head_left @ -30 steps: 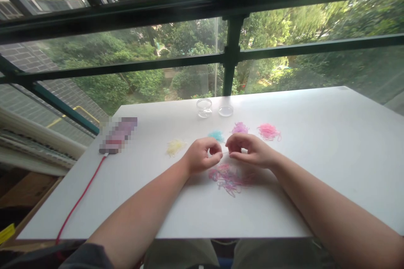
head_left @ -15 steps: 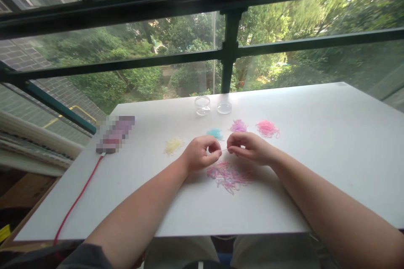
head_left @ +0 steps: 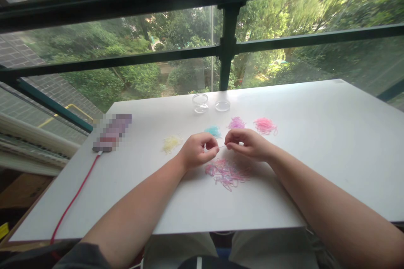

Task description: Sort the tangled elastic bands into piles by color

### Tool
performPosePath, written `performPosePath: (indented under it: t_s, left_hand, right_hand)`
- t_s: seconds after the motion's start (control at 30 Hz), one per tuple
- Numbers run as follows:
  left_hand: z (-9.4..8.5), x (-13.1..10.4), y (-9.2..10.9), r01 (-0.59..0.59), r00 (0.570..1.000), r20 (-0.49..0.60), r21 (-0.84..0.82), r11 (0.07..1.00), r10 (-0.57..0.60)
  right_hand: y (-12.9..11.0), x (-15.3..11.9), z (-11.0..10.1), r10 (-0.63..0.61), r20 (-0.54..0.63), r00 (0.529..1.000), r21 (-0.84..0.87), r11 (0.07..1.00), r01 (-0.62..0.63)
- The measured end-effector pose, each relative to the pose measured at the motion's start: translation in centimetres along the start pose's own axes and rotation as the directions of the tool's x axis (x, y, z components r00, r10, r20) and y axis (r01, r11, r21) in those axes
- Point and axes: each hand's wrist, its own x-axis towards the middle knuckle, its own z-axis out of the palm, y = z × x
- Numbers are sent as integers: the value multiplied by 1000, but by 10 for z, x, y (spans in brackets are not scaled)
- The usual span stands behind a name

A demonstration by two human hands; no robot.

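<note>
A thin pale elastic band stretches across the small gap between my two hands. One end is pinched between the thumb and forefinger of my left hand, and the other end by the fingertips of my right hand. Just below them on the table lies a loose mixed pile of pink and purple elastic bands. Beyond my fingers sit a blue pile, a purple pile and a pink pile. To the left of my left hand is a pale yellow pile.
A clear round container and a clear round lid stand near the back edge of the white table. At the left lies a blurred-out phone-like device with a red cable. Windows rise behind the table.
The band between my fingertips shows slightly longer, as my hands are a little further apart. The whole view has shifted slightly; the piles lie as before.
</note>
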Motion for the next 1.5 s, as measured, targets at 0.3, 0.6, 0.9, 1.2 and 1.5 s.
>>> performPosePath:
  t_s: [0.3,0.6,0.9,1.2,1.5]
  left_hand:
    - [2,-1,-1,18,1000,-1,10,1000,-18]
    - [1,-2,1,48,991,117,78,996,-57]
    - [-1,-2,0,57,993,90,149,987,-71]
    - [-8,-1,2,90,985,114,292,952,-128]
    - [-9,0,5,-17,951,302,266,964,-67]
  right_hand:
    - [4,0,-9,24,-140,990,-181,982,-50]
    - [28,4,-33,72,-440,895,-527,786,-322]
    - [27,4,-30,76,-406,911,-562,765,-314]
    - [15,1,-30,80,-476,876,-391,872,-293]
    - [-1,-5,-10,74,208,975,-325,946,-3]
